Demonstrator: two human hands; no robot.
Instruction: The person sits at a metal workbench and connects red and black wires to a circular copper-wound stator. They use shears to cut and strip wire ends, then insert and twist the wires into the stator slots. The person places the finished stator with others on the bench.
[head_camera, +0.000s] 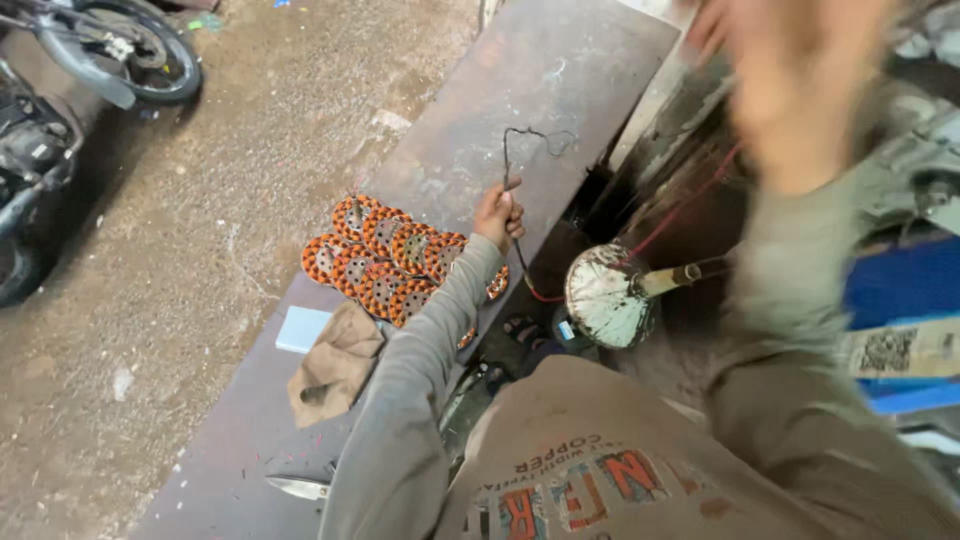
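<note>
A single head-worn view looks steeply down from above the long dark metal counter, close over the person's own sleeves, facing along it toward the dirt ground beyond.

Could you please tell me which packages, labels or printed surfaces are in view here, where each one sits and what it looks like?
Printed label: right edge, on a blue surface; pale rectangle with a black square code pattern.
Cardboard box: bottom centre, below the left hand; brown, with dark and orange-blue lettering.
Pale blue block: on the dark metal bench, beside a brown rag; flat, rectangular, unmarked.
No screens or signs visible.
</note>
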